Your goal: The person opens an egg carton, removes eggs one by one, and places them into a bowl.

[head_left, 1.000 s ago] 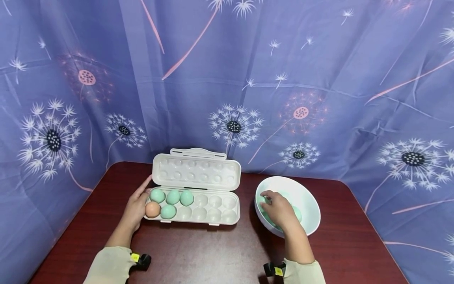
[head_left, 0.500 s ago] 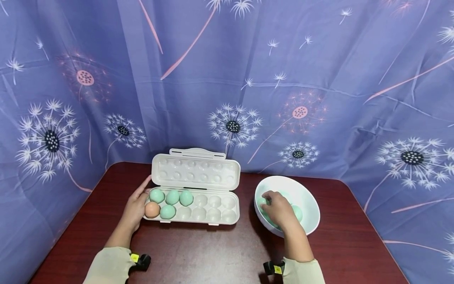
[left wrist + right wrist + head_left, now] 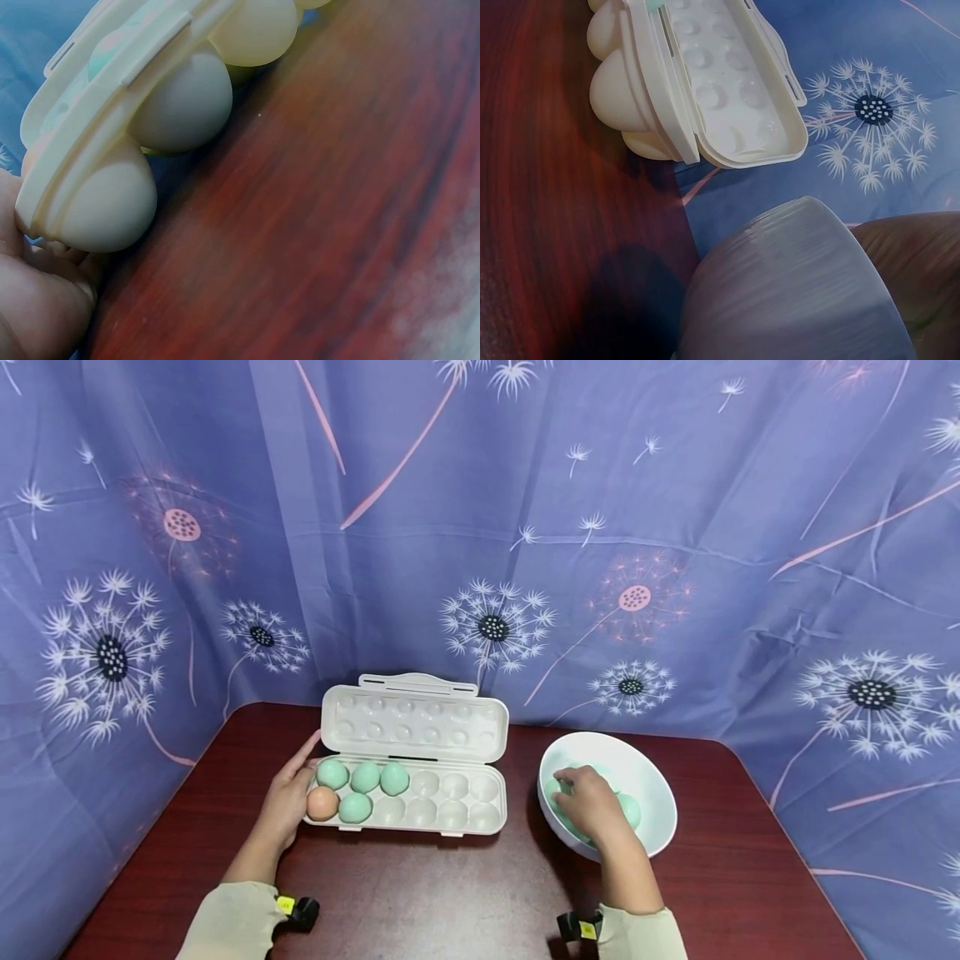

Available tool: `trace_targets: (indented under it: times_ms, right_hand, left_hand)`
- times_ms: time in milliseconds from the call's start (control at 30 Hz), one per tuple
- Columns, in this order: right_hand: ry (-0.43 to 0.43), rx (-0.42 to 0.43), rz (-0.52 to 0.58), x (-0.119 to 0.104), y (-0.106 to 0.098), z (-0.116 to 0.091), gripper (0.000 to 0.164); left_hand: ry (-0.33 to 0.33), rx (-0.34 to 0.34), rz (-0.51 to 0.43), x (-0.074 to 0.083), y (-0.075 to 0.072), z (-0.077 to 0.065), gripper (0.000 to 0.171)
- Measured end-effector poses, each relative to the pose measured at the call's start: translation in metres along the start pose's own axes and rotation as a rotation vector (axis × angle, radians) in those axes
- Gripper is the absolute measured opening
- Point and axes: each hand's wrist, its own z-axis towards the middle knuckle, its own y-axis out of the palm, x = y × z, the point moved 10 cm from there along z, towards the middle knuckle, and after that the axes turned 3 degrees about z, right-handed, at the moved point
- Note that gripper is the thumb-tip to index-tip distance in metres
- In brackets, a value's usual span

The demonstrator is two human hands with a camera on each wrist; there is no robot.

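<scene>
The cream egg carton [image 3: 465,818] lies with its lid up at the left of the table in the head view. One brown egg [image 3: 322,803] and several pale green eggs [image 3: 356,807] sit in its left cups. My left hand [image 3: 281,802] rests against the carton's left end, one finger stretched toward the lid; its thumb side shows low in the left wrist view. Inside the white bowl [image 3: 654,810], my right hand [image 3: 594,802] has its fingers bent about a pale green egg [image 3: 553,787], which they partly hide. Another green egg [image 3: 628,811] lies beside that hand.
A dark red wooden table [image 3: 450,893] bears both containers. A blue dandelion-print curtain [image 3: 420,568] hangs behind and at the sides. The bowl stands right of the carton, with bare table between them. Black wrist straps [image 3: 303,913] are on both arms.
</scene>
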Motion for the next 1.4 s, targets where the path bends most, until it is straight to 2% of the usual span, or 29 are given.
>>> trace_targets:
  times_ms: [367, 633, 933, 1133, 1400]
  right_hand:
    - [-0.021, 0.136, 0.068, -0.005, -0.02, -0.002, 0.038]
    - [-0.025, 0.14, 0.114, -0.01, -0.021, -0.002, 0.052]
    - [-0.19, 0.225, 0.196, -0.04, -0.024, -0.005, 0.06]
    - [-0.295, 0.232, 0.291, -0.066, -0.02, -0.009, 0.059]
    - [-0.366, 0.216, 0.266, -0.09, -0.007, -0.011, 0.057]
  left_hand:
    - [0.0, 0.0, -0.001, 0.004, 0.0, -0.001, 0.051]
    - [-0.016, 0.003, 0.003, 0.004, 0.0, -0.002, 0.051]
    - [-0.011, 0.01, 0.03, 0.002, -0.002, 0.0, 0.052]
    - [-0.027, 0.01, 0.047, 0.001, -0.002, -0.001, 0.051]
    - [-0.01, 0.009, 0.032, 0.001, -0.001, -0.002, 0.051]
